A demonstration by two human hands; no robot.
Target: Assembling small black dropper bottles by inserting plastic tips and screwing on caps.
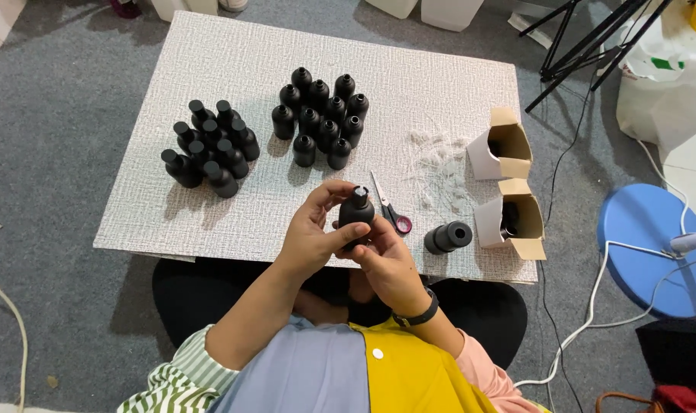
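Both hands meet over the near edge of the white textured board (pixel 210 222) and grip one small black bottle (pixel 356 214). It stands nearly upright, long axis running away from the person, its pale-tipped neck pointing toward the far side of the board. The left hand (pixel 313 233) wraps the bottle's side, fingers curled close and thumb laid across the body. The right hand (pixel 390 264), a dark band at its wrist, cups it from below and behind, fingers closed narrowly. Just right of the bottle lie red-handled scissors (pixel 390 208), then a black bottle on its side (pixel 448 237) and two open cardboard boxes (pixel 508 183). Beyond it stand two clusters of black bottles (pixel 317 118). Grey carpet (pixel 49 153) surrounds the board.
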